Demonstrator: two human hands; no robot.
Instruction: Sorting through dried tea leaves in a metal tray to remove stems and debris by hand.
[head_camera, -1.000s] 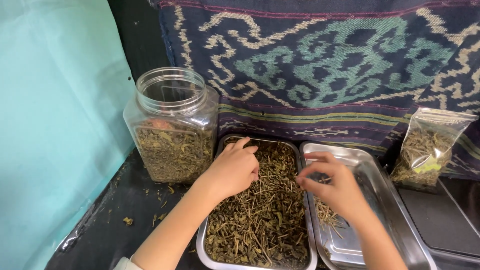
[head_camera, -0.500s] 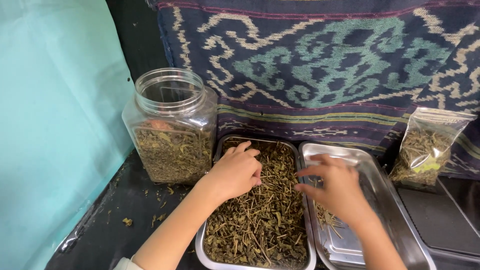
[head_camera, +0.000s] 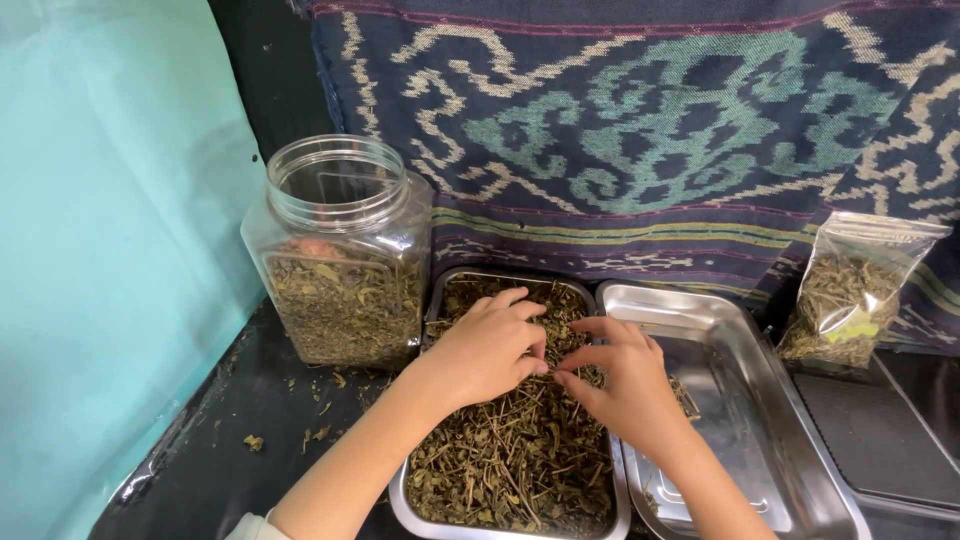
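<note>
Small home-style herb packing corner, not a lab or shop floor. I'm at a dark worktop (head_camera: 250, 400) w/ dried leaf bits scattered on it. Steel tray (head_camera: 420, 500) full of dried herbs & stems, second steel tray (head_camera: 760, 420) beside it nearly bare. Clear plastic jar (head_camera: 340, 270), lid off, approx half full of same herb. Small filled clear bag (head_camera: 850, 300) at right. Woven patterned cloth (head_camera: 650, 130) hangs behind; teal sheet (head_camera: 100, 250) on left.

Herb-filled tray (head_camera: 420, 500) is sitting centre, a second metal tray (head_camera: 760, 400) lying just right of it. Open jar (head_camera: 340, 250) is standing at rear left. Sealed pouch (head_camera: 855, 295) is leaning at far right, before the hanging cloth (head_camera: 650, 120).
</note>
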